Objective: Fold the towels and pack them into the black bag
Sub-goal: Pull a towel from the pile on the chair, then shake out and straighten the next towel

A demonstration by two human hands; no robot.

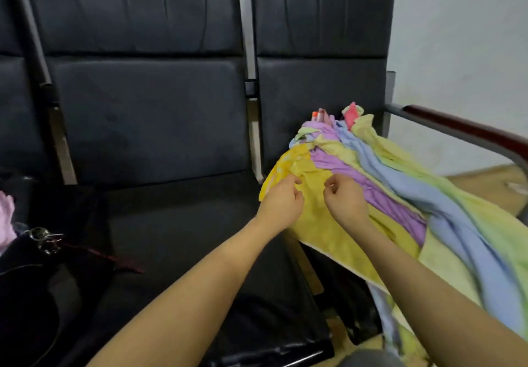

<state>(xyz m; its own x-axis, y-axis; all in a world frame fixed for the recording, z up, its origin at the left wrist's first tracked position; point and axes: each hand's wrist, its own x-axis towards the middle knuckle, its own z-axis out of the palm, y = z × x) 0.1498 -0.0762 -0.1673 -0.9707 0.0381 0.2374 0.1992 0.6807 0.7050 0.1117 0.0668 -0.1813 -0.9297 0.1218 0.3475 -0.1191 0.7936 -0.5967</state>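
Observation:
A heap of towels lies on the right-hand seat: a yellow towel (317, 224) in front, then a purple towel (368, 192), a blue towel (445, 218) and a pale green towel (485, 224) draped toward the right. My left hand (281, 202) and my right hand (344, 201) hover close together over the yellow towel with curled fingers; whether they pinch its cloth is unclear. The black bag (34, 281) sits at the lower left with a metal clasp, and a pink cloth (6, 218) shows at its left edge.
A row of black padded chairs (148, 121) stands against a pale wall. A dark red armrest (463, 129) runs along the right of the towel pile. The middle seat (183, 252) lies between the bag and the towels.

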